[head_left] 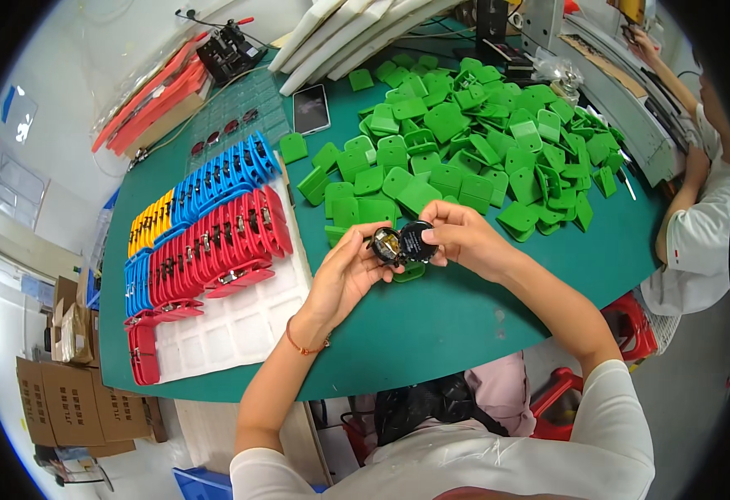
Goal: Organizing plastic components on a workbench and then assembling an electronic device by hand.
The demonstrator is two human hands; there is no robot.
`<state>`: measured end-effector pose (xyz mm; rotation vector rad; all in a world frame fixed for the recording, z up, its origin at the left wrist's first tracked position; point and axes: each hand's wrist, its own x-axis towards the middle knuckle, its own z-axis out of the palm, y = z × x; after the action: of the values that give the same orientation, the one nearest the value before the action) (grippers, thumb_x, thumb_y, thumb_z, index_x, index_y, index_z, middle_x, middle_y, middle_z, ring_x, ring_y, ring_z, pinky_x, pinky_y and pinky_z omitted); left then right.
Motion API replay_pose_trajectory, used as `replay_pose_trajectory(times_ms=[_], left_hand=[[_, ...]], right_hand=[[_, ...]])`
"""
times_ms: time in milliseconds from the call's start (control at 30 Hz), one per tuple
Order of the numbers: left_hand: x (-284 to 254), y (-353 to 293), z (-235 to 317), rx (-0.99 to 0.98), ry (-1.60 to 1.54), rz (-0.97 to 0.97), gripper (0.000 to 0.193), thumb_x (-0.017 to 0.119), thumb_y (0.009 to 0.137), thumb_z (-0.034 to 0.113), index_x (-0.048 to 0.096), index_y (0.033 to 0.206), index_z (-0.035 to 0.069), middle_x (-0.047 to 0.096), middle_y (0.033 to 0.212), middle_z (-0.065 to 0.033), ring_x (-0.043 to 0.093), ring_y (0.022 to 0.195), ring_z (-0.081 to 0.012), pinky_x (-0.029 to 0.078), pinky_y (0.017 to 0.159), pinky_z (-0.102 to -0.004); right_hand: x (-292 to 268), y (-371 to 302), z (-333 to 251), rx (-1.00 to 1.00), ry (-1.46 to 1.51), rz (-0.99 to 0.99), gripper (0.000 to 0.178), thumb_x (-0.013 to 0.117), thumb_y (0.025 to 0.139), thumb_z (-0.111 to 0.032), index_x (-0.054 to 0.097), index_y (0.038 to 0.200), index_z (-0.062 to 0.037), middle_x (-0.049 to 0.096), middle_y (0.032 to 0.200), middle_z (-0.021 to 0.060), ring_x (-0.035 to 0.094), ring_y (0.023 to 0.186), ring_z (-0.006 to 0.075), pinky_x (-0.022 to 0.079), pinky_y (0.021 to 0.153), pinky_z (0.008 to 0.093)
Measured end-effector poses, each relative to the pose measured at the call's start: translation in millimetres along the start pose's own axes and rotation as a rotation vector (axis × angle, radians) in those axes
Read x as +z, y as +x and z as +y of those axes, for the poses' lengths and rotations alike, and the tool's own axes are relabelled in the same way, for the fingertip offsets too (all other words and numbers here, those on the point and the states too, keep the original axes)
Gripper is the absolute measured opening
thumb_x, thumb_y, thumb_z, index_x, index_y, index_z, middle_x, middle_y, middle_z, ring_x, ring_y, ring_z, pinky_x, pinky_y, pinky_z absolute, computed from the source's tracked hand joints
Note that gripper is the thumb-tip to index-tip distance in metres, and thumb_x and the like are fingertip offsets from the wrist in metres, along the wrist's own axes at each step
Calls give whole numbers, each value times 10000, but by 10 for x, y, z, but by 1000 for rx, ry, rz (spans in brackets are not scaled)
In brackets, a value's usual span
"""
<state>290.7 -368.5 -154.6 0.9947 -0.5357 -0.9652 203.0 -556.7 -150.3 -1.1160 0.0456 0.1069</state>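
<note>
Over the front middle of the green work table (431, 333), I hold a small round black device in two parts. My left hand (344, 275) has its fingers closed around the open round housing (386, 245), which shows gold-coloured and metallic parts inside. A flat black disc (416, 242) with pale print is pinched by my right hand (469, 242), thumb on its face. The two parts sit edge to edge; whether they are joined I cannot tell. Just below the fingers lies a green plastic piece (410, 272). A large heap of green folded plastic pieces (448, 125) spreads behind my hands.
To the left, a white tray (206, 346) bears rows of red, blue and yellow clip-like pieces (215, 242). A phone (311, 109) lies near stacked white foam sheets (331, 37). Another person (702, 200) works at the right edge. Cardboard boxes (77, 404) stand lower left.
</note>
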Motion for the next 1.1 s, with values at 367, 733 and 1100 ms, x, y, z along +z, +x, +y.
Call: replay_pose_trajectory(times_ms=[367, 733, 1100], left_hand=[[18, -63, -24, -6, -196, -75, 503, 368, 892, 206, 229, 1312, -33, 456, 1128, -100, 451, 893, -153, 363, 748, -251], [22, -51, -4, 15, -149, -43, 457, 365, 913, 229, 276, 1284, -21, 401, 1241, -157, 444, 1079, -207, 387, 901, -356], [52, -33, -6, 39, -130, -12, 418, 359, 908, 177, 299, 1239, -71, 355, 1261, -237, 447, 1113, -270, 385, 934, -379]], right_hand=[[39, -52, 15, -37, 22, -57, 177, 598, 792, -113, 431, 821, -63, 506, 724, 30, 508, 563, 93, 420, 505, 240], [24, -37, 109, -78, -12, 28, 171, 607, 779, -90, 441, 784, -53, 503, 732, 36, 515, 540, 100, 428, 474, 236], [-19, -51, 114, -161, -15, -11, 174, 641, 729, -18, 467, 726, -32, 525, 692, 55, 529, 536, 106, 421, 457, 228]])
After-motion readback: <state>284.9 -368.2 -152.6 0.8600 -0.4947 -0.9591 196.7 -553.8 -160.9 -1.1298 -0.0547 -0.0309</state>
